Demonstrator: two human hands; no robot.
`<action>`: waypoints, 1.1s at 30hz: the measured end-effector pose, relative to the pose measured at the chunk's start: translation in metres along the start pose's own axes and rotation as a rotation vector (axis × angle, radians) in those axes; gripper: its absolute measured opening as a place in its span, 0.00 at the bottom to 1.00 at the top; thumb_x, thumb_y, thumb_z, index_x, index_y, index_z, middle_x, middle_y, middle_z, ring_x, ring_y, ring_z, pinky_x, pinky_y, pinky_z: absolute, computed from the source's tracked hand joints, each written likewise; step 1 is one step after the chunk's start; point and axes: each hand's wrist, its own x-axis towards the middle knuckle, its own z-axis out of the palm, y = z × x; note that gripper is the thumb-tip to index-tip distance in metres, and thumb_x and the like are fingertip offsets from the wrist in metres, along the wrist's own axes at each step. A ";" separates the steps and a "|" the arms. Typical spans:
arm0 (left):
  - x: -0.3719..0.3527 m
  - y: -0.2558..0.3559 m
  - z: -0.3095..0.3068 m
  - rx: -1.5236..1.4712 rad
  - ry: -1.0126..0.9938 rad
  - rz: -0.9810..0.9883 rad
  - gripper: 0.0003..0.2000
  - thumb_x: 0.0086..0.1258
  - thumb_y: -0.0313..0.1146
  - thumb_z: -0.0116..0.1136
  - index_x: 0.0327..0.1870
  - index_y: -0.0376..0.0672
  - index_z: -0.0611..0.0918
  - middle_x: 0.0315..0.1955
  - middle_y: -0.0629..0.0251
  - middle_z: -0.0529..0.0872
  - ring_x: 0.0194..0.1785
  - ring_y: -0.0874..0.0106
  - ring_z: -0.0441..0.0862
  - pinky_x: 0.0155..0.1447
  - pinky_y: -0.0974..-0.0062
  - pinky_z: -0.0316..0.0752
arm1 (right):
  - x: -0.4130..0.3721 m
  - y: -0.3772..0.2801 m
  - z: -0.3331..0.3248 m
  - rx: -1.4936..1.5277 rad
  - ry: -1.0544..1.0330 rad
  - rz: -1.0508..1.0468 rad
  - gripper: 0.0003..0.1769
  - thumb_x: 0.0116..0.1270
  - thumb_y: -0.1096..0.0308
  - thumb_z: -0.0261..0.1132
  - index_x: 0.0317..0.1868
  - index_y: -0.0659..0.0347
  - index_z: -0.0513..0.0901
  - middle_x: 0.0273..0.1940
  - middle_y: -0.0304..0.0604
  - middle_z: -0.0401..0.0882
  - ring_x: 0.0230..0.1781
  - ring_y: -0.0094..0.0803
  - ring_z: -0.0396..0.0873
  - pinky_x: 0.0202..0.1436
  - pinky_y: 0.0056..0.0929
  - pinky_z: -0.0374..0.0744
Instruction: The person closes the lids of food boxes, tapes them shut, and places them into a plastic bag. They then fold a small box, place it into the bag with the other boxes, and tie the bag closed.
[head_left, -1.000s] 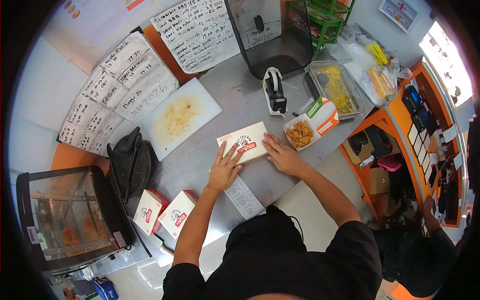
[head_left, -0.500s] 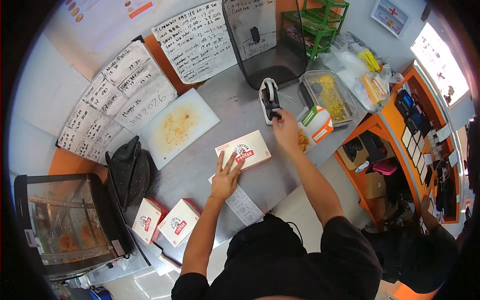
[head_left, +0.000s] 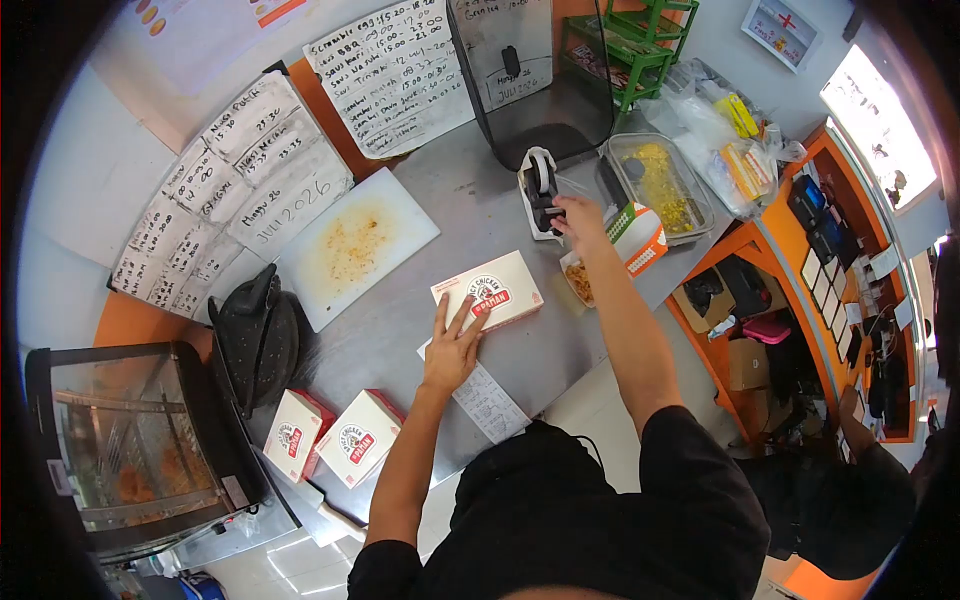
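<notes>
White box [head_left: 500, 277] lies on the steel table [head_left: 470, 210], with bare metal between it and the cutting board [head_left: 370, 235]. The left hand [head_left: 450, 355] rests with spread fingers near its left edge, gripping nothing; the right hand [head_left: 583, 222] bends its fingers at the tape dispenser [head_left: 541, 185], whether pinching tape one cannot tell

Your closed white carton [head_left: 516, 284], red logo up, lies flat on the steel counter [head_left: 555, 345]; your black-and-white tape dispenser [head_left: 536, 200] sits apart from it, farther from you
</notes>
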 end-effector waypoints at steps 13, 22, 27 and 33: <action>0.000 0.006 0.006 0.075 0.103 0.051 0.21 0.72 0.34 0.61 0.67 0.58 0.82 0.73 0.62 0.75 0.81 0.47 0.58 0.75 0.43 0.65 | -0.029 0.024 0.000 -1.435 0.318 -0.676 0.09 0.62 0.69 0.70 0.41 0.63 0.89 0.51 0.54 0.82 0.49 0.49 0.81 0.57 0.45 0.79; 0.007 0.007 0.023 0.064 0.222 0.120 0.18 0.67 0.33 0.65 0.58 0.42 0.84 0.64 0.56 0.80 0.76 0.52 0.68 0.78 0.39 0.55 | -0.155 0.057 0.003 -0.686 -0.117 -0.594 0.08 0.67 0.70 0.70 0.43 0.65 0.89 0.35 0.46 0.89 0.33 0.33 0.85 0.40 0.31 0.81; 0.004 0.002 0.028 0.057 0.203 0.150 0.20 0.68 0.30 0.64 0.62 0.42 0.82 0.64 0.56 0.80 0.75 0.52 0.69 0.78 0.42 0.58 | -0.193 0.106 0.003 -0.467 -0.310 -0.266 0.13 0.68 0.73 0.71 0.52 0.66 0.89 0.40 0.45 0.91 0.38 0.22 0.85 0.44 0.25 0.82; 0.005 0.005 0.024 0.030 0.180 0.134 0.25 0.70 0.29 0.63 0.68 0.40 0.76 0.65 0.56 0.80 0.75 0.51 0.68 0.78 0.43 0.57 | -0.190 0.107 0.008 -0.479 -0.278 -0.287 0.30 0.65 0.73 0.73 0.69 0.63 0.79 0.40 0.45 0.91 0.37 0.23 0.85 0.47 0.25 0.82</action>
